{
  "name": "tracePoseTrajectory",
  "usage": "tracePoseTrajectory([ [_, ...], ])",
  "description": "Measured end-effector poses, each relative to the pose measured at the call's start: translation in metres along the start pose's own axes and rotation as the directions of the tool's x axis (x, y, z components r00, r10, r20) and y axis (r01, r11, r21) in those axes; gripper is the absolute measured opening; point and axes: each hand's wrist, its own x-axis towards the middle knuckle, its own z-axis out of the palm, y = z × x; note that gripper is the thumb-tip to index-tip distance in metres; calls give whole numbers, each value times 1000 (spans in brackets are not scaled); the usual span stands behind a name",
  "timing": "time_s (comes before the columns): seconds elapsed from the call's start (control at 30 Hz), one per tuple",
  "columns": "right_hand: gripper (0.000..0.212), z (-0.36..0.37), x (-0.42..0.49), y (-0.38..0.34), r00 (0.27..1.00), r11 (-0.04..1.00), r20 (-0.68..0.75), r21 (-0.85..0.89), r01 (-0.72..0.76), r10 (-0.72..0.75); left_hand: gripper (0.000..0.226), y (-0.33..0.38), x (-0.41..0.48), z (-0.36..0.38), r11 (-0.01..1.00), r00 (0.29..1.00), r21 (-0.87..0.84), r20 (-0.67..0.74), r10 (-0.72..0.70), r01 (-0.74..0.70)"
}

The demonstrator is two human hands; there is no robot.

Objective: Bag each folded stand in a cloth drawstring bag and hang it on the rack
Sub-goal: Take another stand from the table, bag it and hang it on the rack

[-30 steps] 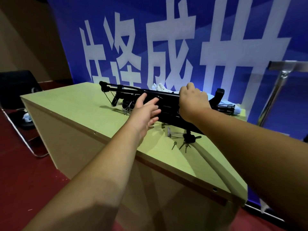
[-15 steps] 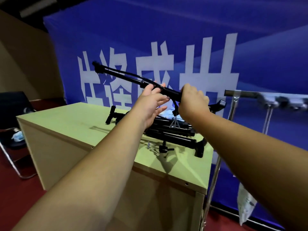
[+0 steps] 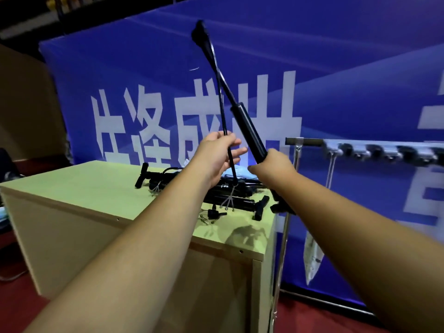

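The work looks barely begun on this stand (image 3: pixel 248 131). The right hand (image 3: pixel 272 164) is clenched round its thick tube and holds it in the air above the table (image 3: pixel 84 188), with the top end tilted toward 11 o'clock. The left hand (image 3: pixel 218 152) cups a thin strut hanging off the stand. Its fingers are half curled, and I cannot tell whether they actually pinch the strut. No bag is on the stand yet, so the bagging, cinching and hanging all remain.

Below the hands, at 6 o'clock, a pile (image 3: pixel 204 195) of more black stands lies unbagged on the table. Pale blue cloth (image 3: pixel 230 173), probably the bags, shows just behind it.

At 3 o'clock the rack (image 3: pixel 360 150) runs off to the right with its row of hooks. One pale bag (image 3: pixel 312 258) hangs from it by cords, which may be one stand finished, though I cannot see what it holds.

That loose strut could snag the mouth of a bag. A small knob (image 3: pixel 213 213) lies near the table's front edge, and a blue banner (image 3: pixel 336 68) fills the background.
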Motion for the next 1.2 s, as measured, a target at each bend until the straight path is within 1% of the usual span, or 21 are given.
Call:
tracePoseTrajectory([
  [0.07, 20, -7, -18, 6, 997, 981, 44, 184, -68, 61, 24, -7, -10, 13, 1000, 999, 22, 34, 6, -7],
  [0.13, 25, -14, -36, 14, 985, 910, 96, 379, -170, 145, 21, -16, -18, 28, 1000, 999, 11, 37, 16, -16],
  [0.17, 31, -18, -44, 21, 978, 874, 126, 441, -206, 167, 20, -21, -22, 35, 1000, 999, 15, 26, 20, -20],
  [0.23, 41, -22, -57, 39, 973, 824, 168, 521, -222, 156, 20, -34, -30, 48, 998, 1000, 48, -1, 27, -27],
  [0.27, 40, -24, -64, 48, 977, 809, 172, 552, -203, 128, 21, -41, -33, 53, 996, 1000, 80, -14, 28, -26],
  [0.33, 26, -27, -76, 70, 982, 778, 157, 603, -176, 101, 26, -56, -41, 63, 992, 999, 127, -20, 25, -22],
  [0.4, 19, -30, -88, 90, 979, 727, 158, 656, -200, 127, 30, -70, -49, 71, 995, 1000, 102, -3, 21, -21],
  [0.5, 23, -32, -101, 118, 975, 697, 143, 682, -222, 171, 29, -90, -59, 83, 1000, 998, 19, 65, -24, 23],
  [0.6, 28, -38, -118, 141, 972, 671, 125, 705, -229, 200, 35, -113, -71, 98, 994, 988, -9, 107, -109, 111],
  [0.73, 54, -37, -139, 166, 965, 674, 113, 696, -248, 239, 35, -140, -92, 120, 972, 960, -68, 186, -211, 227],
  [0.8, 58, -31, -149, 180, 955, 639, 119, 720, -271, 271, 33, -160, -103, 128, 969, 947, -20, 216, -237, 247],
  [0.87, 52, -24, -156, 195, 936, 556, 148, 770, -313, 320, 32, -186, -115, 134, 964, 938, 62, 223, -266, 259],
  [0.93, 48, -16, -162, 211, 912, 474, 190, 805, -357, 365, 32, -214, -127, 135, 947, 920, 109, 225, -320, 302],
  [1.03, 52, -3, -169, 243, 887, 479, 192, 783, -397, 420, 34, -254, -140, 132, 913, 885, 197, 240, -398, 357],
  [1.13, 54, 7, -174, 270, 877, 479, 169, 783, -397, 451, 36, -289, -152, 124, 890, 873, 303, 249, -418, 340],
  [1.2, 53, 14, -175, 284, 884, 526, 141, 757, -387, 446, 37, -308, -160, 121, 880, 865, 342, 265, -427, 330],
])
